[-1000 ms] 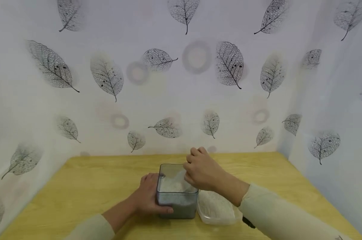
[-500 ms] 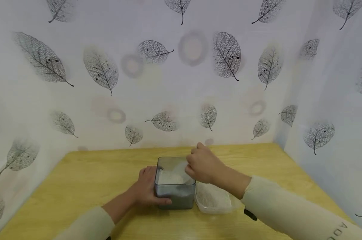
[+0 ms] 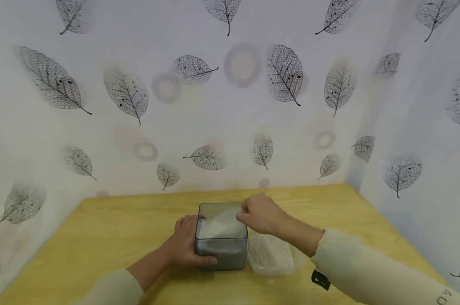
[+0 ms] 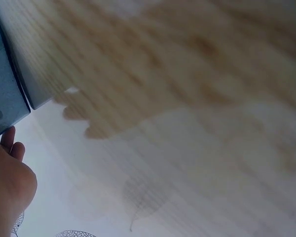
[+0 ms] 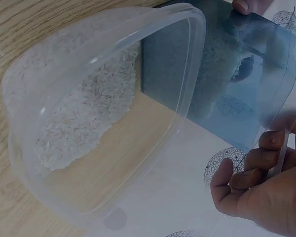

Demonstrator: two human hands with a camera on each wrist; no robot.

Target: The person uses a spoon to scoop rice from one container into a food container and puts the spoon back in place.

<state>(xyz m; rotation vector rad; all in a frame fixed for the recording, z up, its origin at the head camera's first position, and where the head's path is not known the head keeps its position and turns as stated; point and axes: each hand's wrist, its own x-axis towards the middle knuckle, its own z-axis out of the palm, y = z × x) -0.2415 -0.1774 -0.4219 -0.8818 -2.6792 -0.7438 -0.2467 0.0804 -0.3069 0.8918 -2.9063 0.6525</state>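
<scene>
A grey translucent bin point(image 3: 221, 256) holding white rice point(image 3: 218, 228) stands on the table. My left hand point(image 3: 184, 245) grips its left side, thumb across the front and fingers along the far side. My right hand point(image 3: 262, 215), over the bin's right rim, curls its fingers round the thin pale handle point(image 5: 281, 159) of a translucent scoop point(image 3: 229, 218). The scoop's body reaches into the bin, over the rice. Just right of the bin sits a clear plastic tub point(image 5: 192, 74), with rice grains point(image 5: 98, 103) piled along one side.
The wooden table point(image 3: 131, 224) extends to both sides of the bin. Behind it rises a pale wall point(image 3: 199, 114) with leaf prints, and another wall point(image 3: 417, 212) borders the right side. A dark strap point(image 3: 320, 279) hangs under the right sleeve.
My right hand has shifted slightly right against the bin and turned at the wrist. More of the scoop shows inside the bin. The left hand keeps its grip; the head view has tilted a little.
</scene>
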